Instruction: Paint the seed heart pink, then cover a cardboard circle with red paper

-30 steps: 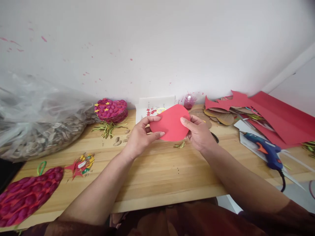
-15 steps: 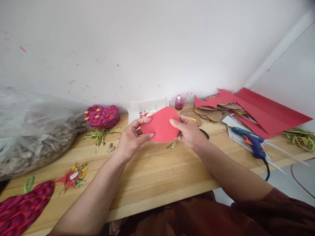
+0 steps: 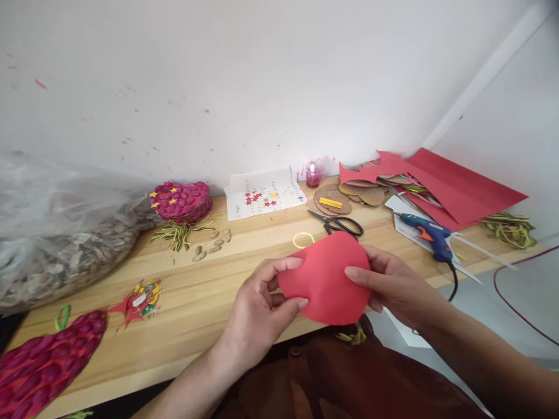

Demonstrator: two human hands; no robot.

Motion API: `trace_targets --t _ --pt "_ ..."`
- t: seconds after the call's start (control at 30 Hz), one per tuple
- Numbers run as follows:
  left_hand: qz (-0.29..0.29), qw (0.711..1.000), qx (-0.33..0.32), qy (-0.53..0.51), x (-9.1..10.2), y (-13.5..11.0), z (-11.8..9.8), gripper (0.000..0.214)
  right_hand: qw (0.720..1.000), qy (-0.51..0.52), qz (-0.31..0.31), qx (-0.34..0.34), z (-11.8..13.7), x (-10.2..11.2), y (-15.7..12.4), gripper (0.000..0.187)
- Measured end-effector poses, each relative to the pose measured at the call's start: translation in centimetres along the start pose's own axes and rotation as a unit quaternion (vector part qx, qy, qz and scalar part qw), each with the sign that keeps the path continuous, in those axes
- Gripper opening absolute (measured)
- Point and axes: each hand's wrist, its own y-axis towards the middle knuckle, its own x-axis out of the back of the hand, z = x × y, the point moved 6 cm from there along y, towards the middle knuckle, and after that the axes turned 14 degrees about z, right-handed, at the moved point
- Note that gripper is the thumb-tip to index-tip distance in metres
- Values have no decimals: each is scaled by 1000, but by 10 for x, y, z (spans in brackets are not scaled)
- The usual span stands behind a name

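A rounded red paper cutout (image 3: 329, 279) is held in front of me above the table's front edge. My left hand (image 3: 266, 302) pinches its left side between thumb and fingers. On the right edge my right hand (image 3: 388, 282) grips it, thumb on the face and fingers behind. A yellow loop of cord (image 3: 303, 240) shows just past the cutout's upper left edge. Below the cutout hangs a yellow-green string tassel (image 3: 353, 336). The back of the cutout is hidden. Black scissors (image 3: 338, 223) lie on the table just beyond it.
At right are a blue glue gun (image 3: 430, 233) and red paper sheets (image 3: 471, 186). Cardboard ovals (image 3: 367, 194), a cup (image 3: 313, 174) and a paper with stars (image 3: 238, 206) stand along the wall. Left are a shell-filled bag (image 3: 78, 244), magenta pieces (image 3: 183, 201) and several loose shells (image 3: 213, 249).
Both hands have brought the red paper cutout closer to me and to the right. The scissors, star paper and loose shells are now uncovered. Both hands keep their grip.
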Motion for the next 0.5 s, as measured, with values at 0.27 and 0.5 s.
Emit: trace_targets --t 0.27,0.5 --pt "-57 991 45 109 40 6 28 57 989 -150 6 -18 -15 -3 52 39" --pt "-89 969 59 225 61 12 38 47 968 -245 41 -46 -18 -11 72 18"
